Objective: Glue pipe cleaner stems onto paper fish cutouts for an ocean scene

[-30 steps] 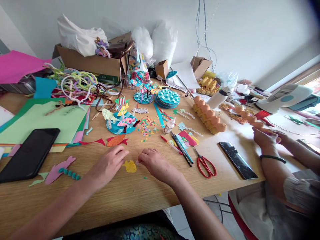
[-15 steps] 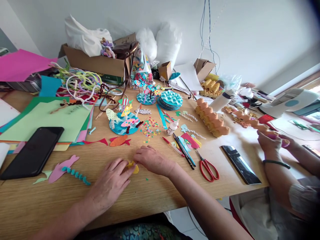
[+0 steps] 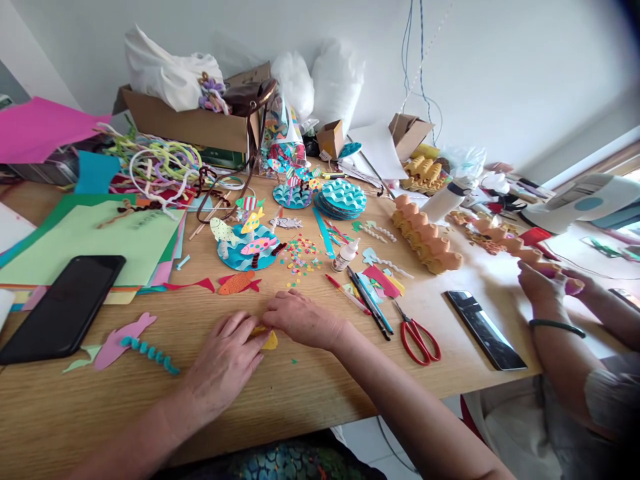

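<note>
A small yellow paper cut-out (image 3: 271,341) lies on the wooden table, mostly covered by my fingers. My left hand (image 3: 225,357) is bent over its left side, fingertips holding it down. From above, my right hand (image 3: 300,321) pinches at the same piece, and its fingertips are partly hidden. An orange paper fish (image 3: 237,283) on a red shape lies just beyond my hands. To the left are a pink paper fish (image 3: 123,341) and a curled turquoise pipe cleaner (image 3: 150,355). A tiny green scrap (image 3: 294,361) sits near my right wrist.
Red-handled scissors (image 3: 419,341), pens (image 3: 370,303) and a glue bottle (image 3: 346,255) lie to the right. Phones (image 3: 65,307) rest on both sides. Confetti dots (image 3: 301,257) and a blue base with paper fish (image 3: 225,257) stand ahead. A co-worker's hands (image 3: 543,283) hold an egg-carton strip.
The view has shifted very slightly. My hands stay on the yellow cut-out with hardly any movement of the fingers.
</note>
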`<state>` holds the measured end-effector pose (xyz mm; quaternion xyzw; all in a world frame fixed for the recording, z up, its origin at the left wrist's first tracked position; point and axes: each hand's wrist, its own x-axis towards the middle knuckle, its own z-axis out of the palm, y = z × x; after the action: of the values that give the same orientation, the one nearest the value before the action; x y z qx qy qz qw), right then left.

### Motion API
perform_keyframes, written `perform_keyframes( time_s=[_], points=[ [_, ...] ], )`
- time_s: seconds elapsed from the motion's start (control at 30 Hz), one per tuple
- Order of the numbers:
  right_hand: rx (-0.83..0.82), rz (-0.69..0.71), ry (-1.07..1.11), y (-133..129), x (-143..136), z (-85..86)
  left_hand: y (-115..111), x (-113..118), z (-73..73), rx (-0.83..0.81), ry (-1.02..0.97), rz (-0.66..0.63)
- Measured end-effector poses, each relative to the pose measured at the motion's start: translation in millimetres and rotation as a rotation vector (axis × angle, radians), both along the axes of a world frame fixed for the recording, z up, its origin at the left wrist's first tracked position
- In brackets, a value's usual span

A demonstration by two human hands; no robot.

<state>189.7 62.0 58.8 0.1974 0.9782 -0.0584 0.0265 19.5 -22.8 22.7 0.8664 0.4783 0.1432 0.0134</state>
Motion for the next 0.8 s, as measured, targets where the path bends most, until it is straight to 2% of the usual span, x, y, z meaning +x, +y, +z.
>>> perform_keyframes(
  time_s=[0.3, 0.53, 0.8],
  points=[
    [0.039, -0.165, 0.140, -11.2, 8.2, -0.5, 3.9, -0.3, 0.9, 0.003, -0.008, 0.022],
    [0.013, -0.171, 0.127, -14.2, 4.4, -10.5, 4.3, 1.0, 2.8, -0.029, -0.017, 0.028],
    [-0.023, -0.185, 0.053, -15.3, -0.5, -3.2, 2.0, 0.1, -0.5, -0.017, -0.013, 0.033]
  ],
)
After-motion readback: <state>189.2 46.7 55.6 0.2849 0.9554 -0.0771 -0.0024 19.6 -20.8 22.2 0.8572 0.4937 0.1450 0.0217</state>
